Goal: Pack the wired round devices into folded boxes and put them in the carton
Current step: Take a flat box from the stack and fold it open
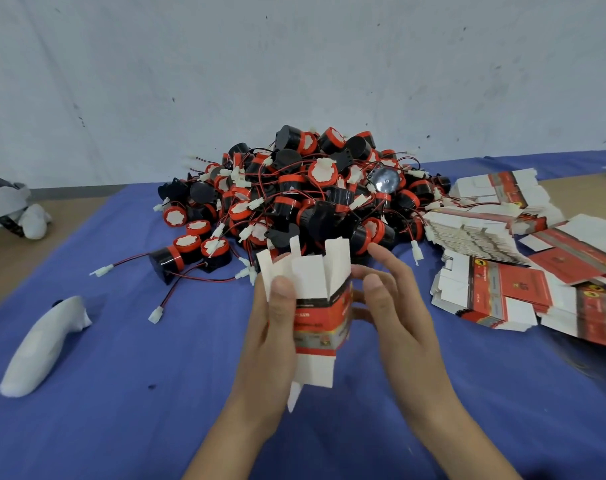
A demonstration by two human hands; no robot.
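Note:
A big heap of round black-and-red devices (305, 195) with red-black wires and white plugs lies at the back of the blue cloth. In front of it I hold a half-opened red and white box (320, 306), its white flaps standing up and hanging down. My left hand (272, 327) grips the box's left side, thumb on the front. My right hand (390, 303) is at the box's right side with its fingertips touching it. No carton is in view.
Stacks of flat unfolded boxes (495, 258) spread across the right side. A white controller (42, 348) lies on the blue cloth (139, 393) at the left; a white headset (7, 206) sits at the far left edge. A white wall stands behind.

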